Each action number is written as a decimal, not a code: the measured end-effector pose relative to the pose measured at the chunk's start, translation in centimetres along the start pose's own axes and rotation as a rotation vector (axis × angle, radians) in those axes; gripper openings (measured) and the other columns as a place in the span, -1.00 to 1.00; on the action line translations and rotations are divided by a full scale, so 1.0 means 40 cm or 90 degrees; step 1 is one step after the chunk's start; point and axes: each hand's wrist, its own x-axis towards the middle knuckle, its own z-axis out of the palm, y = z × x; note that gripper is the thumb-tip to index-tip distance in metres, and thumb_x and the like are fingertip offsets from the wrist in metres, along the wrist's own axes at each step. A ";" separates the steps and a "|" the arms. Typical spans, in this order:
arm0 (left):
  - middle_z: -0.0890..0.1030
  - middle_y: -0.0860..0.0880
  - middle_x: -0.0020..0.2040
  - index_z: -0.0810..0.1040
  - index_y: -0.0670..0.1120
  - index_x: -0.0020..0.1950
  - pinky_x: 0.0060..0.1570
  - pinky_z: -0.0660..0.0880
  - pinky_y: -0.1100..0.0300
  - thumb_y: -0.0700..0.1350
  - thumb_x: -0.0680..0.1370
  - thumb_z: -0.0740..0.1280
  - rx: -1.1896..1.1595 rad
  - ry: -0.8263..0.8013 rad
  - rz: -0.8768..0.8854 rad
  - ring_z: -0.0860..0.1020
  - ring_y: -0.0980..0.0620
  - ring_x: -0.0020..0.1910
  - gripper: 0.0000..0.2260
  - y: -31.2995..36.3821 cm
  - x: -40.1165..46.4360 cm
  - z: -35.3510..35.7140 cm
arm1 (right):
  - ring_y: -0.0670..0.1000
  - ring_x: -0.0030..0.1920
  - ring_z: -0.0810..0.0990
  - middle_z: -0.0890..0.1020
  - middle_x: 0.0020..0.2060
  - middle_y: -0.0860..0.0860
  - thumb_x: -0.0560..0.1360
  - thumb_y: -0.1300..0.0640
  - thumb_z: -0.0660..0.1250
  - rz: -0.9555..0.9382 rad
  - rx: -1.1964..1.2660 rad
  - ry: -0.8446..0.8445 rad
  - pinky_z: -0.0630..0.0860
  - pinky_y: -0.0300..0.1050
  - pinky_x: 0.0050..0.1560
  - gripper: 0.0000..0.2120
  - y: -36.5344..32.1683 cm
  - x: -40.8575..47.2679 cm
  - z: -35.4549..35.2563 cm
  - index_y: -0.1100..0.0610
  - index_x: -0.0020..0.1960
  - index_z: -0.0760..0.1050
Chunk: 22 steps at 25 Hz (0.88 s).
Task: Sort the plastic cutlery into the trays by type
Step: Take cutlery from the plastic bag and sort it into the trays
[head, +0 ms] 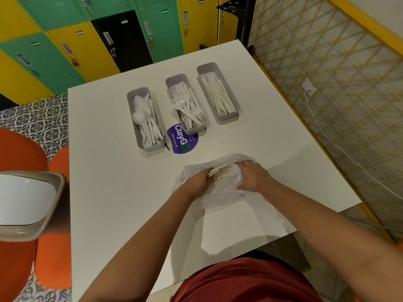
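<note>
Three grey trays stand in a row on the white table (pixel 104 171). The left tray (pixel 130 110) holds white spoons, the middle tray (pixel 169 81) holds forks, and the right tray (pixel 234 112) holds knives. In front of them lies a thin white plastic bag (pixel 220 197). My left hand (pixel 196 180) reaches into the bag's opening and closes on a bundle of white cutlery (pixel 219 170). My right hand (pixel 250 174) presses on the bag from the right and grips its plastic. What type of cutlery is in the bundle is unclear.
A round purple sticker (pixel 182 138) is on the table between the left and middle trays. A grey bin with a white lid (pixel 26 203) stands at the left beside orange seats (pixel 54 258). Coloured lockers line the back, and a lattice screen with a cable runs along the right.
</note>
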 end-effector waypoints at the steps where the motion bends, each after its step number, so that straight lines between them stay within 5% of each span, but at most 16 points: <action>1: 0.51 -0.11 0.28 0.42 -0.12 0.34 0.25 0.29 0.20 -0.15 0.63 0.15 -0.019 0.009 0.021 0.46 -0.08 0.24 -0.71 0.005 -0.002 -0.005 | 0.06 0.50 0.10 0.17 0.49 0.03 0.34 -0.15 0.45 -0.001 0.021 0.003 0.09 0.05 0.48 -0.11 0.001 0.002 0.001 0.02 0.51 0.05; 8: 0.60 -0.11 0.08 0.51 -0.13 0.15 -0.09 0.28 0.25 -0.18 0.61 0.15 -0.043 0.114 -0.005 0.52 -0.09 0.08 -0.80 -0.003 -0.017 -0.009 | 0.08 0.48 0.14 0.18 0.48 0.04 0.35 -0.10 0.46 0.000 0.021 -0.012 0.17 -0.01 0.45 -0.08 0.000 -0.004 -0.010 0.00 0.53 0.00; 14: 0.59 -0.16 0.13 0.50 -0.16 0.19 0.01 0.33 0.19 -0.14 0.62 0.16 -0.024 0.103 -0.010 0.52 -0.15 0.11 -0.78 -0.005 -0.021 -0.005 | 0.09 0.49 0.12 0.19 0.48 0.03 0.32 -0.11 0.48 -0.007 0.082 -0.011 0.10 0.05 0.47 -0.08 -0.003 -0.003 -0.013 -0.01 0.52 0.05; 18: 0.59 -0.18 0.08 0.50 -0.18 0.13 -0.09 0.27 0.24 -0.14 0.61 0.17 -0.012 0.100 0.004 0.52 -0.15 0.06 -0.82 -0.004 -0.026 -0.004 | 0.14 0.33 0.40 0.50 0.29 0.09 0.45 0.03 0.40 0.015 0.346 0.115 0.30 0.01 0.35 -0.61 -0.020 -0.007 -0.021 0.21 0.20 0.52; 20: 0.58 -0.19 0.06 0.49 -0.19 0.10 -0.12 0.26 0.24 -0.16 0.61 0.17 0.006 0.091 -0.002 0.51 -0.14 0.03 -0.83 -0.009 -0.027 -0.002 | 0.15 0.21 0.51 0.57 0.19 0.12 0.47 0.13 0.38 0.018 0.376 0.158 0.39 -0.07 0.21 -0.75 -0.021 -0.005 -0.018 0.36 -0.09 0.58; 22: 0.58 -0.19 0.05 0.49 -0.19 0.09 -0.10 0.29 0.21 -0.18 0.60 0.16 0.013 0.107 -0.021 0.51 -0.14 0.02 -0.84 -0.014 -0.027 0.004 | 0.13 0.22 0.52 0.56 0.23 0.13 0.49 0.18 0.36 0.027 0.383 0.165 0.35 -0.14 0.21 -0.77 -0.024 -0.005 -0.015 0.37 -0.05 0.60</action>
